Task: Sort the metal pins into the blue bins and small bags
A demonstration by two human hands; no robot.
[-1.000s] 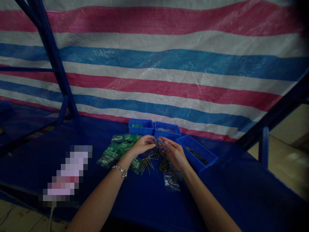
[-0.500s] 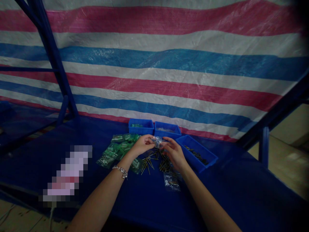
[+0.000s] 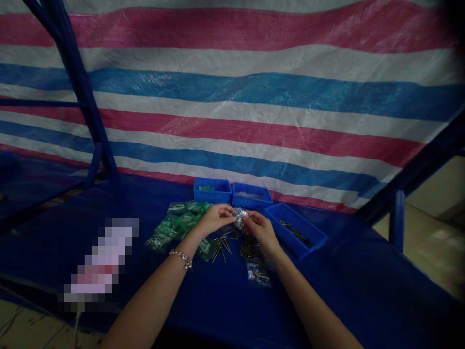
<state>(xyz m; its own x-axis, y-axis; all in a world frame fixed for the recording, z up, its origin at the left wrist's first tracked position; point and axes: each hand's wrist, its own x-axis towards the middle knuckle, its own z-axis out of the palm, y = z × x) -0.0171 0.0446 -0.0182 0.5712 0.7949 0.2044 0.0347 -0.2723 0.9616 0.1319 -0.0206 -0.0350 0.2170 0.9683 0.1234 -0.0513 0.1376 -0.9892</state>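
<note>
Between my two hands is a small clear plastic bag (image 3: 240, 218), crinkled and shiny; what is inside it I cannot make out. The fingers of my left hand (image 3: 217, 218) pinch its left side, and those of my right hand (image 3: 259, 231) grip the right side. Below the hands, long thin metal screws or pins (image 3: 221, 247) lie loose on the blue table. A darker heap of similar pieces (image 3: 249, 248) is partly hidden by my right hand. Another clear bag (image 3: 258, 274) with thin pieces in it lies by my right wrist.
Left of my hands is a pile of green-tinted bags (image 3: 174, 225). Behind stand two blue bins (image 3: 212, 196) (image 3: 252, 201) with small parts. A longer blue bin (image 3: 298, 232) at the right holds dark thin pieces. A striped sheet (image 3: 232, 97) hangs behind; blue frame posts (image 3: 85, 97) flank the table.
The plastic bag between my hands now looks more crumpled and bunched. My right fingers have closed in lower on it, and my left fingers have shifted slightly right.
</note>
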